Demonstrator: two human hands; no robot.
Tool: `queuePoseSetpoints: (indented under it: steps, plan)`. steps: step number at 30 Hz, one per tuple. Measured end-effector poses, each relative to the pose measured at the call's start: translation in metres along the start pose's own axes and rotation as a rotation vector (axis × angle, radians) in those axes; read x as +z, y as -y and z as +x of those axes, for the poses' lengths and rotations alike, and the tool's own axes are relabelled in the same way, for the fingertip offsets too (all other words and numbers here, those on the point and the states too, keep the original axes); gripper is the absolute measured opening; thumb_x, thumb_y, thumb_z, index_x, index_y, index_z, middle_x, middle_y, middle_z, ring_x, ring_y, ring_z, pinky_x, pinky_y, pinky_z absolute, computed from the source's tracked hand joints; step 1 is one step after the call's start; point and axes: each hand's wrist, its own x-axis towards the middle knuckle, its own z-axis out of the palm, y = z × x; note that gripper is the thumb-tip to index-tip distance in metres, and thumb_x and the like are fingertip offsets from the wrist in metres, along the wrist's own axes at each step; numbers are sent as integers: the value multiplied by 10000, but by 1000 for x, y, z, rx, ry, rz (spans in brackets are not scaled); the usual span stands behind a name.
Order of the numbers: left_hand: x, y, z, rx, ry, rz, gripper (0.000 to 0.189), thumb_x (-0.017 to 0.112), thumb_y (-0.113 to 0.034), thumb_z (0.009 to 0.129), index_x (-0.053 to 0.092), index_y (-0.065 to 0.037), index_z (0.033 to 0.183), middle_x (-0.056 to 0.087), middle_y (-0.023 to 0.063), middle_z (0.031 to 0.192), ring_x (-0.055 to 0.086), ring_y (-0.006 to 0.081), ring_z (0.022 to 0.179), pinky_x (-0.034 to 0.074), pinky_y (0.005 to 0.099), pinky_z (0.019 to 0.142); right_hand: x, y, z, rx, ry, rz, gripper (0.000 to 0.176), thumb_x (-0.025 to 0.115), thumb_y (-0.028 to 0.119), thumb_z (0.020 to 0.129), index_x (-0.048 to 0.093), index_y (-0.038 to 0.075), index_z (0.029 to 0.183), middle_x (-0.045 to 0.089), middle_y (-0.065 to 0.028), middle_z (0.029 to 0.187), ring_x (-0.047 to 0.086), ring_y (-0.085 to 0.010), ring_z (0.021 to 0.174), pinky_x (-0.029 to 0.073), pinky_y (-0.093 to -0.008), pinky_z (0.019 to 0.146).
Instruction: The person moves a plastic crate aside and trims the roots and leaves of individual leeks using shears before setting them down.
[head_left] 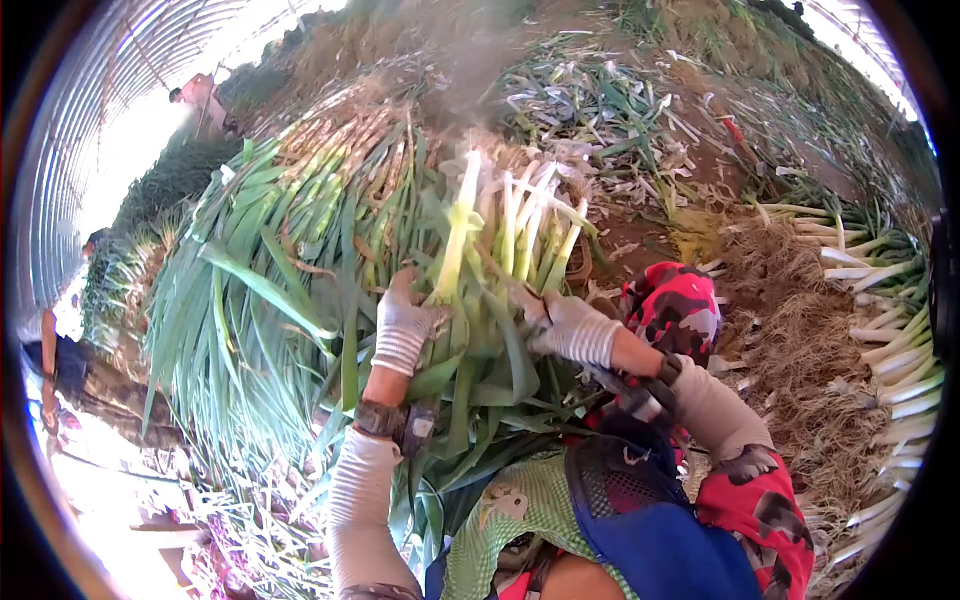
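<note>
My left hand point(403, 322), in a pale knit glove, is closed round the lower part of a thick leek point(460, 230), whose white end points up and away from me. Across from it, my gloved right hand point(575, 330) has its fingers curled at the green leaves beside several more leeks point(530, 215). What exactly lies inside those right fingers is partly hidden. Long leaves point(465, 385) hang down between my hands toward my lap. Beside my left hand rises a large heap of unstripped leeks point(290, 230), roots at the far side.
Leeks with roots point(900, 375) lie in a row along the right. Loose leaves and peelings point(590, 100) litter the soil ahead. Another person point(205, 100) is at the far left, and a person's arm point(48, 365) shows at the left edge. Camouflage cloth covers my knee point(672, 310).
</note>
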Motion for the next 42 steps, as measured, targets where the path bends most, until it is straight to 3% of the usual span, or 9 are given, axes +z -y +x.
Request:
queuePoseSetpoints:
  steps: [4,8,19,22,23,26,31,33,42]
  plan:
    - [4,8,-9,-16,11,137,663,788,-3,594,464,17,1172,609,167,927,615,202,722,526,296,559,5,-19,27,-33,47,-79,446,698,219,695,493,-25,1008,581,-188,728,587,-311,669,474,-404,619]
    - [10,27,-19,-52,75,153,632,795,-32,600,494,17,1153,612,144,904,594,172,678,508,268,581,-8,-24,47,-12,-6,-36,466,365,241,935,327,26,1346,531,-121,619,467,-184,470,430,-329,447]
    - [25,-17,-42,2,85,206,441,704,-21,675,547,19,1085,628,136,778,592,178,577,481,283,527,-35,-34,108,275,-72,112,354,475,297,866,556,-41,933,570,-114,614,551,-208,519,437,-340,464]
    - [22,5,-36,128,71,487,469,694,0,686,534,31,1126,641,146,886,576,129,555,476,253,496,-23,-26,86,264,133,24,365,466,317,877,555,-33,930,567,-109,617,544,-200,538,425,-321,483]
    - [19,1,-38,127,60,468,469,691,-7,678,540,29,1121,642,157,885,586,157,602,478,266,540,-12,-40,88,178,213,-113,388,492,233,835,503,-43,1107,604,-275,875,618,-353,866,477,-430,787]
    - [9,-25,-50,42,23,410,474,695,-73,635,577,9,1087,645,209,894,639,310,847,491,334,772,2,-102,65,73,-202,10,518,579,283,772,446,-54,1142,598,-293,923,602,-391,908,464,-404,828]
    - [-35,-49,-96,214,-87,317,574,697,47,617,539,13,1168,635,159,998,617,195,884,479,295,790,53,-235,69,331,-432,77,631,627,412,743,423,-47,1126,596,-169,879,586,-304,773,476,-404,677]
    - [-44,-56,-116,204,-118,281,605,708,51,606,533,3,1183,636,151,989,616,194,889,480,287,792,25,-147,31,522,-214,-359,691,657,419,705,392,-37,1150,602,-225,951,610,-357,865,489,-414,726]
    - [-57,-62,-173,269,-104,-45,648,722,85,610,504,-13,1213,643,136,938,627,191,862,502,288,778,39,-134,28,414,-140,-395,532,601,307,754,415,-33,1119,599,-305,877,598,-432,868,490,-450,729]
